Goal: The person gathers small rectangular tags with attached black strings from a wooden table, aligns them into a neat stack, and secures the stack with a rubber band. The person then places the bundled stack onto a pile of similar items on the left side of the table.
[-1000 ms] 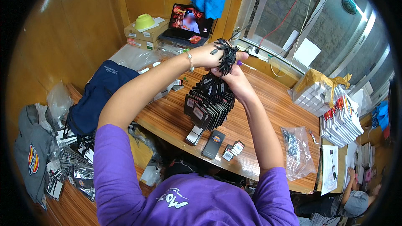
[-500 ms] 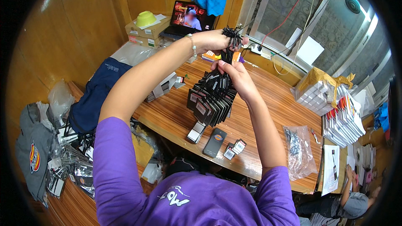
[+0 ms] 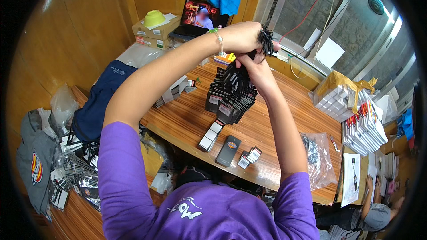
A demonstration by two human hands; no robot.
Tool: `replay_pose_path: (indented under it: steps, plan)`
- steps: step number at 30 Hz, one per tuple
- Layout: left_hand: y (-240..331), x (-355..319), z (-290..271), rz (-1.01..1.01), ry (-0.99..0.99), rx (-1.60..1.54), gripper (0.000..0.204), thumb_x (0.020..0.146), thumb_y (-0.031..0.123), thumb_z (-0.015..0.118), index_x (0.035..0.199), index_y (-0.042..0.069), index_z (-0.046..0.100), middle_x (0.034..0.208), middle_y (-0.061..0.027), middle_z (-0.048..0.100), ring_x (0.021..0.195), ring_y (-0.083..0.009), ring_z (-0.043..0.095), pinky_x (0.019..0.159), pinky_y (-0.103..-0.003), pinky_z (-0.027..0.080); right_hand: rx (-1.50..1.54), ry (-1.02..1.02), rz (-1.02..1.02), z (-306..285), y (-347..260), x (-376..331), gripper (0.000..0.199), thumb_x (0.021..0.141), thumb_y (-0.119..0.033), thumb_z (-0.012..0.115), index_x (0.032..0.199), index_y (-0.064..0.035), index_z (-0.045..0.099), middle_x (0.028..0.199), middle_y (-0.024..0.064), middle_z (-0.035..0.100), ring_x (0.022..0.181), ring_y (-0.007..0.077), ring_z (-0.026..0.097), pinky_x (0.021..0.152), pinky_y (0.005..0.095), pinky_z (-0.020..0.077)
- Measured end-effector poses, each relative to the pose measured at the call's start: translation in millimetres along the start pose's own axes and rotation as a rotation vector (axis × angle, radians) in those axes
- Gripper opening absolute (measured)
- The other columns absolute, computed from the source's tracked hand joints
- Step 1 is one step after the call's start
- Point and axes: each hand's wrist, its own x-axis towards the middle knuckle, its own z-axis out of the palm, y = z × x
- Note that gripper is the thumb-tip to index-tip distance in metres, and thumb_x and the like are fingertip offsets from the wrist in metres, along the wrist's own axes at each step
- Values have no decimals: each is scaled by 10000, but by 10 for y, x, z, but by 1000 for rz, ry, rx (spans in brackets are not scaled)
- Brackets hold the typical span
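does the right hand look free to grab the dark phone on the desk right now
Probably not as things stand. The right hand is raised and gripping the bundle of black tags together with the left hand. The phone lies uncovered on the desk below, so letting go would free the way.

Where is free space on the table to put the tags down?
Bare wood lies right of the hanging tags, up to the white boxes, and left of them, toward the navy cloth. The front edge is crowded: phone, loose tags, plastic bag.
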Motion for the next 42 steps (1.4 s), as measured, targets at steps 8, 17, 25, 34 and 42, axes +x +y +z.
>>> replay_pose_path:
  steps: [8,17,25,34,42]
  plan:
    - [-294,104,-29,90,21,31,271,912,196,461,1121,113,611,661,-37,569,487,-81,479,434,-265,439,-149,4,-91,99,58,52,316,906,-292,496,818,-8,601,696,12,556,666,100,493,626,260,408]
    - [-248,-12,8,66,74,-111,317,887,128,431,1166,136,582,695,-45,594,547,-128,569,478,-292,471,-114,-84,-59,120,-16,53,270,896,-282,523,826,-25,569,719,13,578,656,80,518,615,231,427]
    - [-407,136,120,265,407,303,282,840,152,514,1083,230,633,695,-145,600,562,-216,551,585,-343,453,-52,-118,68,103,32,91,298,868,-283,557,791,-6,633,688,23,603,628,87,537,590,235,426]
    - [-567,282,82,18,271,-535,498,759,561,613,773,67,550,671,-9,545,552,-91,474,528,-246,408,-71,-144,106,65,-34,94,474,948,-374,365,671,-29,535,722,81,619,592,109,553,580,244,453]
    - [-1245,-286,358,-13,57,-1065,720,840,597,423,1289,38,358,1292,-148,418,1209,-206,366,978,-341,319,-271,-63,-113,37,8,-71,461,934,-385,425,646,-26,443,540,-8,383,523,108,359,490,298,324]
